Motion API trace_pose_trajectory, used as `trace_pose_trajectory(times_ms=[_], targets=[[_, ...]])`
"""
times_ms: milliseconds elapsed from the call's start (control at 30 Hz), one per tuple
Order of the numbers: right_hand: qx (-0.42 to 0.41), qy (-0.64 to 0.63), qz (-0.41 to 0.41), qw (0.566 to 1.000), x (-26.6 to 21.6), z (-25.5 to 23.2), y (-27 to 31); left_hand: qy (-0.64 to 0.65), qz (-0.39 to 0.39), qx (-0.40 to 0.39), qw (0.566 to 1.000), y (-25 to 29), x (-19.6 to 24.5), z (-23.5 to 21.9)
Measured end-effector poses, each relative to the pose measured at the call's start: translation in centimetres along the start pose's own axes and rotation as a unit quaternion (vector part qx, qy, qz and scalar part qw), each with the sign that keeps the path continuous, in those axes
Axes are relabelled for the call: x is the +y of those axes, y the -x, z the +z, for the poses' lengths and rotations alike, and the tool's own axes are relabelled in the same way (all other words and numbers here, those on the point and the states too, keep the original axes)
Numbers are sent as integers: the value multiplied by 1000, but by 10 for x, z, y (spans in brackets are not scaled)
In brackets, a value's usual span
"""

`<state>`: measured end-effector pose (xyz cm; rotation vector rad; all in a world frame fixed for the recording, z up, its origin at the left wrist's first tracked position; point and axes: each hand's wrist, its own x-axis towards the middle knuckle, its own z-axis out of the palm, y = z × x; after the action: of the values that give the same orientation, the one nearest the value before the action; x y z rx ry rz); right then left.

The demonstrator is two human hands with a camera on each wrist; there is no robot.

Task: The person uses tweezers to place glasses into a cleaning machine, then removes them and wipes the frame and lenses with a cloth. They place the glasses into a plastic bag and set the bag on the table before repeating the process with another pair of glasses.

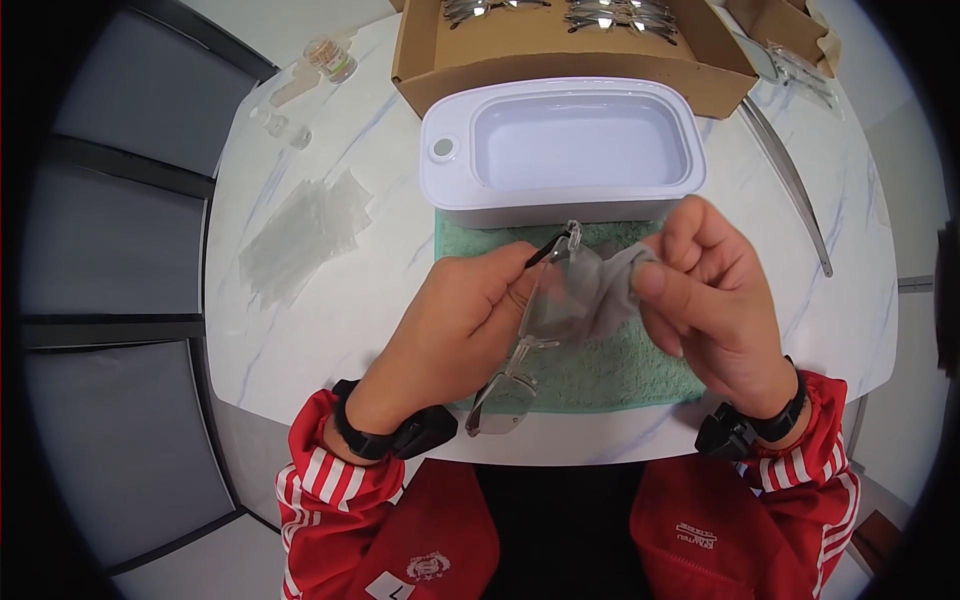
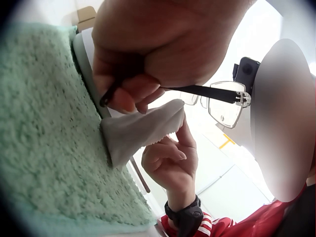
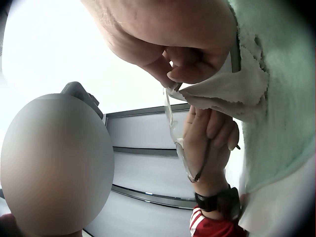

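Note:
A pair of clear-framed glasses with dark temples hangs tilted from the left hand, whose fingers curl round one temple. In the left wrist view that hand grips the black temple. A grey cloth is pinched between thumb and fingers of the right hand, beside and partly behind the upper lens. The right wrist view has the cloth hanging from the right hand, near the frame's edge; whether it touches the lens there is unclear.
Behind the hands a white basin stands partly on a green towel. Further back, a cardboard box holds several glasses. Left lie thin clear sheets, a small bottle and a jar; right, a long curved strip.

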<state>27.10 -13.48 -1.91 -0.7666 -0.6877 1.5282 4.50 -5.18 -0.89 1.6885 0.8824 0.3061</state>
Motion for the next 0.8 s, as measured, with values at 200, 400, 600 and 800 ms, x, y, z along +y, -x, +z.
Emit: trace_pose_trajectory(times_ms=[200,400,600,800], targets=[[31,58,-6,998,-4,8,2,-81,66,21,994,-5,1,4],[16,79,8,997,-4,9,4,-126,111,36,985,-10,-9,7],[-6,152,38,988,-3,16,10,-126,101,59,985,-14,-8,10],[15,145,72,987,-9,16,8,-134,53,45,989,-11,3,4]])
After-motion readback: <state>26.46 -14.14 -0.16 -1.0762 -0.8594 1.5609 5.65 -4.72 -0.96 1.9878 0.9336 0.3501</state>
